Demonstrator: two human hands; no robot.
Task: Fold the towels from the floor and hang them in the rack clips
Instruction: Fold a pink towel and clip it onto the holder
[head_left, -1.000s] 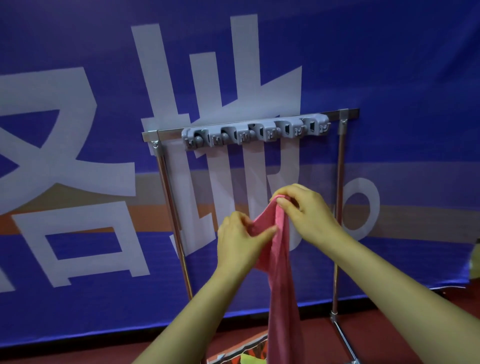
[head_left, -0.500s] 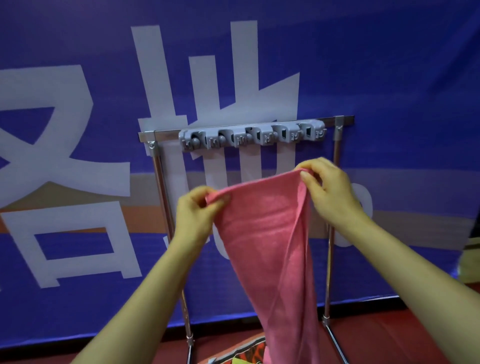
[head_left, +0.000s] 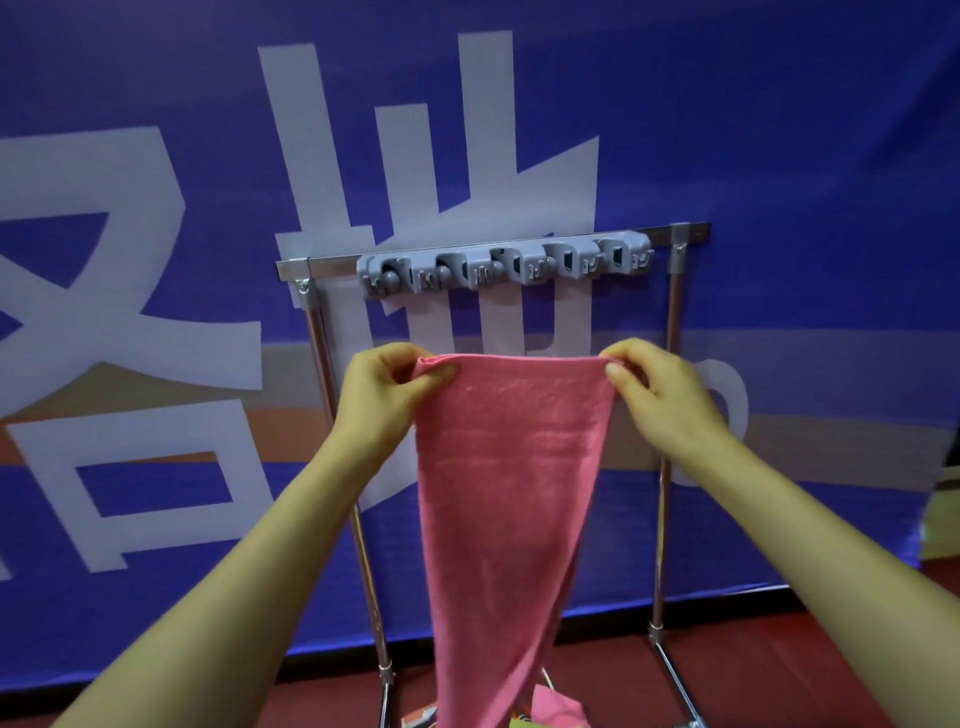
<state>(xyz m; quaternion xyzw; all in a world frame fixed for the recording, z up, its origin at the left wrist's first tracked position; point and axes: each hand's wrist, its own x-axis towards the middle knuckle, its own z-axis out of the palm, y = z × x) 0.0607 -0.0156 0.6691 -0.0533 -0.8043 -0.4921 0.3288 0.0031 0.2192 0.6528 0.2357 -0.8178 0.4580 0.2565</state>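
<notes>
A pink towel (head_left: 511, 467) hangs stretched flat between my two hands in front of the rack. My left hand (head_left: 384, 387) pinches its top left corner and my right hand (head_left: 657, 387) pinches its top right corner. The towel narrows downward and its lower end trails to the floor. Above the hands, a grey strip of clips (head_left: 501, 265) sits on the metal rack's top bar (head_left: 680, 234), with nothing in the clips.
The rack's two chrome legs (head_left: 667, 467) stand on a red floor in front of a blue banner (head_left: 779, 130) with white lettering. More pink cloth and a colourful item (head_left: 558, 709) lie on the floor at the rack's foot.
My hands have moved apart from a bunched grip, spreading the towel's top edge wide and level. The towel hung as a narrow strip a second ago.
</notes>
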